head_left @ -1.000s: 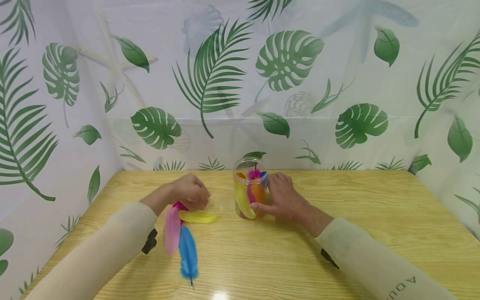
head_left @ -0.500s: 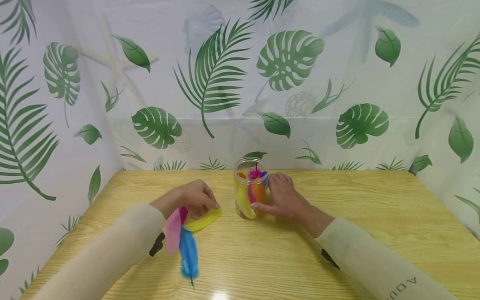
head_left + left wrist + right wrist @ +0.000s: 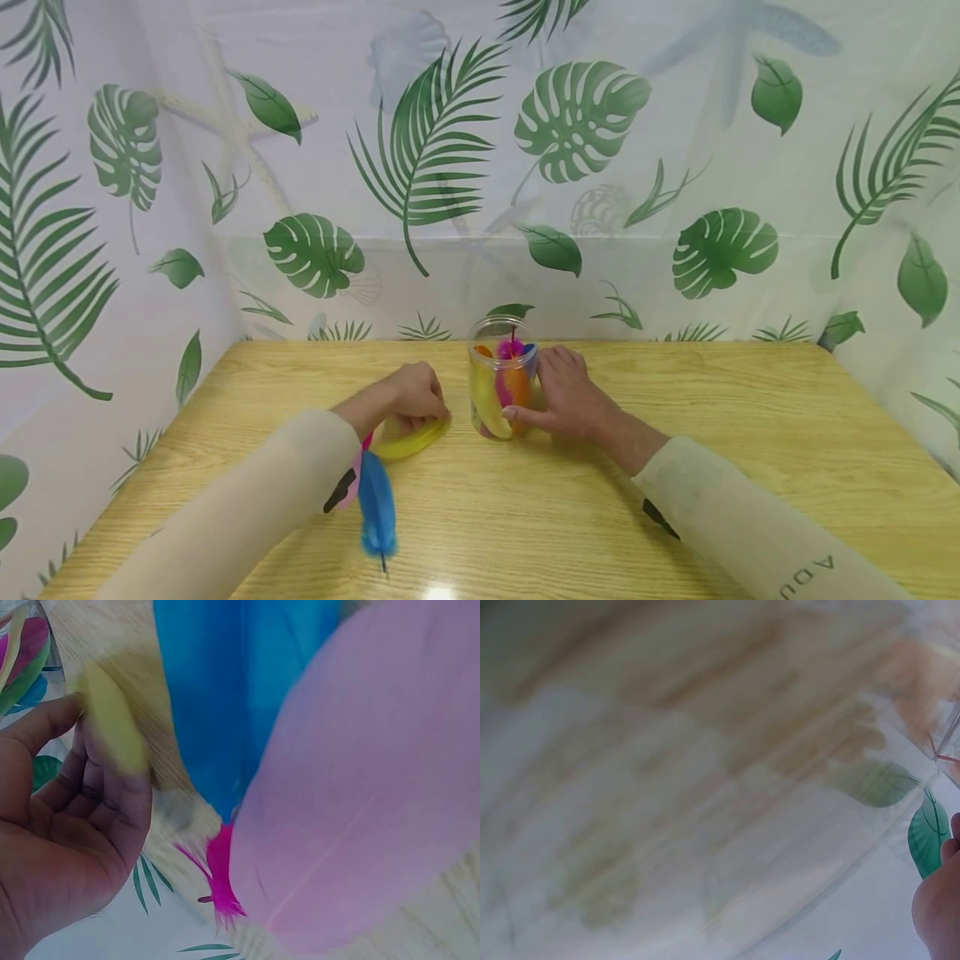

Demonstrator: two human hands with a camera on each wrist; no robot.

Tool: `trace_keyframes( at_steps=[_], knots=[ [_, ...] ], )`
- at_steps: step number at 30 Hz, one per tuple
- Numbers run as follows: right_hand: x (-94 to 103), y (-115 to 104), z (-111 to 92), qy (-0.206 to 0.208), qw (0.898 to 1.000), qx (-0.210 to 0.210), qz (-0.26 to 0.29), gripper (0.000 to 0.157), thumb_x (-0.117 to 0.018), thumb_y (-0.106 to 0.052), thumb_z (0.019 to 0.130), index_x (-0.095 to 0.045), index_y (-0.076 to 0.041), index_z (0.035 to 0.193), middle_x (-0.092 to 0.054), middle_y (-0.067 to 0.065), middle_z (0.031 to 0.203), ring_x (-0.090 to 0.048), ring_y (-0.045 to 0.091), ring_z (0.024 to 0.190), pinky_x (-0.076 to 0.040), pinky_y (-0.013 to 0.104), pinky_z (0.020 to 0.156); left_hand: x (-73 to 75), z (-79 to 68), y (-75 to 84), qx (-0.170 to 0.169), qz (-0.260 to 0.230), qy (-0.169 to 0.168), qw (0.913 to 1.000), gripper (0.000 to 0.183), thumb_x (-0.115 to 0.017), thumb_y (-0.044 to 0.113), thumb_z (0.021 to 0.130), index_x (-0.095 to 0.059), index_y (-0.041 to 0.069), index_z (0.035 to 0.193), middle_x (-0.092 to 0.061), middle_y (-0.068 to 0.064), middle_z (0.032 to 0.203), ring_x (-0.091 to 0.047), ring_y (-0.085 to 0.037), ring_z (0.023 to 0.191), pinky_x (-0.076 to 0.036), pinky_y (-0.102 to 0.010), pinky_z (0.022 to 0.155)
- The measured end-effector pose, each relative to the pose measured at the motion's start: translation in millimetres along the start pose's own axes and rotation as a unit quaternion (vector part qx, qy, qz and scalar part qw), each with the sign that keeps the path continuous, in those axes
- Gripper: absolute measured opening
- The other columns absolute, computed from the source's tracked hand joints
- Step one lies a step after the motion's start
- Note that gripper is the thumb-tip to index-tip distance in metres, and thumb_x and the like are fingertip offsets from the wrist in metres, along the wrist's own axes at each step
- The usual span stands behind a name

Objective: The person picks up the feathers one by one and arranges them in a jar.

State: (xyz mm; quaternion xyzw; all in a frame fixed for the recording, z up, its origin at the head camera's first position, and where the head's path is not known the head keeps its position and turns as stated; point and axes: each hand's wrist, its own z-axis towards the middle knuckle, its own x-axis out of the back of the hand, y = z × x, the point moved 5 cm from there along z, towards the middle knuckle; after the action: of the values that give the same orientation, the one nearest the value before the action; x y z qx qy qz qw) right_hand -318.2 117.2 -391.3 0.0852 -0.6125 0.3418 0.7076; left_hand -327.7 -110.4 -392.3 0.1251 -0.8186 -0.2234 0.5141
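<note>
My left hand [image 3: 414, 397] pinches a yellow feather [image 3: 412, 443] at one end, thumb against fingertips; in the left wrist view the feather [image 3: 114, 724] is blurred. To its right stands an upright clear jar [image 3: 504, 392] with yellow, orange, magenta and blue feathers inside. My right hand [image 3: 573, 398] holds the jar's right side, thumb in front and fingers round toward the back. Below the left hand, a blue feather [image 3: 377, 500] lies on the table. Beside it are a pale pink feather [image 3: 360, 780] and a magenta feather [image 3: 222, 874], mostly covered by the left arm in the head view.
The wooden table [image 3: 675, 400] runs back to a white curtain [image 3: 465, 167] printed with green leaves. The jar stands near the table's back edge. In the right wrist view, most of the picture is blurred.
My left hand has shifted right toward the jar, taking hold of the yellow feather and swinging it round. The left sleeve now covers most of the pink feather. The right hand and jar stay put.
</note>
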Motion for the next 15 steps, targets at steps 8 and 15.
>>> trace_keyframes(
  at_steps=[8, 15],
  knots=[
    [0.1, 0.4, -0.3, -0.003, 1.0, -0.002, 0.003, 0.084, -0.065, -0.063, 0.086, -0.041, -0.005, 0.143, -0.052, 0.013, 0.136, -0.039, 0.03, 0.129, -0.023, 0.053, 0.115, -0.6, 0.9, -9.3, 0.001, -0.088, -0.015, 0.996, 0.025, -0.064, 0.016, 0.089, -0.066, 0.004, 0.067, -0.058, -0.003, 0.06, -0.054, -0.012, 0.051, -0.054, -0.025, 0.051],
    [0.1, 0.1, -0.2, -0.002, 1.0, -0.004, 0.004, 0.085, -0.065, -0.063, 0.086, -0.041, -0.005, 0.144, -0.052, 0.013, 0.135, -0.039, 0.031, 0.128, -0.024, 0.054, 0.115, 0.7, 0.8, -19.1, 0.032, -0.248, -0.042, 0.9673, 0.023, -0.058, 0.014, 0.09, -0.055, 0.004, 0.069, -0.051, -0.002, 0.061, -0.047, -0.012, 0.054, -0.045, -0.021, 0.05]
  ],
)
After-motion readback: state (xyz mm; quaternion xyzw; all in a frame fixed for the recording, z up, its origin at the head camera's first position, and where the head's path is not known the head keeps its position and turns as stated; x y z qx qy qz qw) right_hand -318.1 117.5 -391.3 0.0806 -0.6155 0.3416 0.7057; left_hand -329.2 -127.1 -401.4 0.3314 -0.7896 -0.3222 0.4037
